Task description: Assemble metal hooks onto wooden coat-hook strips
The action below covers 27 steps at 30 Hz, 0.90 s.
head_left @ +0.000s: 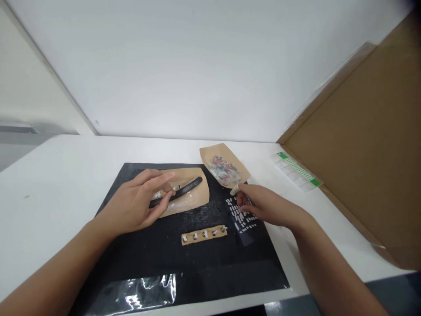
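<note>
My left hand (140, 199) pinches a dark, slightly curved strip (189, 188) between thumb and fingers, above a brown paper tray (200, 197) with small white bits on it. Part of the strip is hidden behind the fingers. On the right, my right hand (255, 199) hovers at a dark sheet with rows of small white pieces (240, 215). A whitish cover (234, 190) sits on one of its fingertips; its thumb is apart and I see nothing held. Between the hands lies a tan strip (199, 236) carrying several small metallic round parts with white tabs.
A black mat (158, 259) covers part of the white table (29, 197). Behind it, a second brown paper (215, 151) bears a clear bag of small parts (225, 171). A clear, green-labelled case (297, 171) lies by a cardboard panel (371, 145) at right.
</note>
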Each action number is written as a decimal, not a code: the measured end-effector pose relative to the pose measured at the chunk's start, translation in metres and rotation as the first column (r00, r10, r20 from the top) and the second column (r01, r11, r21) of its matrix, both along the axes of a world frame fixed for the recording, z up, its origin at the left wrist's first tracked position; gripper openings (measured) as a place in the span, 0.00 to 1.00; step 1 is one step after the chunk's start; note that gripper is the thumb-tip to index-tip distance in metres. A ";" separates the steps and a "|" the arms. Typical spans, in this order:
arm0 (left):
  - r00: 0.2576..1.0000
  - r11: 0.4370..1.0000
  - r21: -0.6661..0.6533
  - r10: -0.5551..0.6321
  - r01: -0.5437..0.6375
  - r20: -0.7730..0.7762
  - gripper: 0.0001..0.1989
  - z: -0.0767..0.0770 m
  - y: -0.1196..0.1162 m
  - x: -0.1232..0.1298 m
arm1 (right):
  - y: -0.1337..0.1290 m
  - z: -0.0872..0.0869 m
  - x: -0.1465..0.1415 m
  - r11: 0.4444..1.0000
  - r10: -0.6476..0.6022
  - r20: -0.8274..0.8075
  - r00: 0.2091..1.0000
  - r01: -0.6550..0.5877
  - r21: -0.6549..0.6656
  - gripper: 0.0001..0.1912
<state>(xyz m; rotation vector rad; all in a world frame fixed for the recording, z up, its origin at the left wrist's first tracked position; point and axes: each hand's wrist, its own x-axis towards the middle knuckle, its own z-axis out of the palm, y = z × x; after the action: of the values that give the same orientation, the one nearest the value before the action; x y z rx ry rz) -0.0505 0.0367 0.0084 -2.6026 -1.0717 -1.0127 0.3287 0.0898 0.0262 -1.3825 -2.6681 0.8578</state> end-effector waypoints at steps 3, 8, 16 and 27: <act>1.000 1.000 0.012 -0.004 0.004 -0.002 0.40 0.001 0.000 0.000 | 0.003 0.002 -0.002 0.999 0.009 -0.003 1.000 -0.009 -0.043 0.08; 1.000 1.000 0.023 -0.011 0.011 0.012 0.40 0.000 0.001 0.001 | 0.003 0.002 -0.002 0.997 -0.011 -0.008 1.000 0.011 -0.072 0.09; 1.000 1.000 -0.007 0.015 -0.015 0.014 0.38 0.001 -0.001 0.003 | 0.002 0.004 -0.001 0.994 0.009 -0.021 1.000 -0.011 -0.112 0.07; 1.000 1.000 0.006 0.021 -0.021 -0.008 0.37 0.001 0.000 0.003 | -0.005 -0.003 0.006 0.994 -0.047 -0.005 0.999 0.047 0.094 0.12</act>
<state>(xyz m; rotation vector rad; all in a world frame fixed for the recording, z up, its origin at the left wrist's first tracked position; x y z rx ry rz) -0.0474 0.0369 0.0093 -2.5828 -1.0906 -0.9982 0.3351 0.0852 0.0232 -1.4162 -2.6252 0.7191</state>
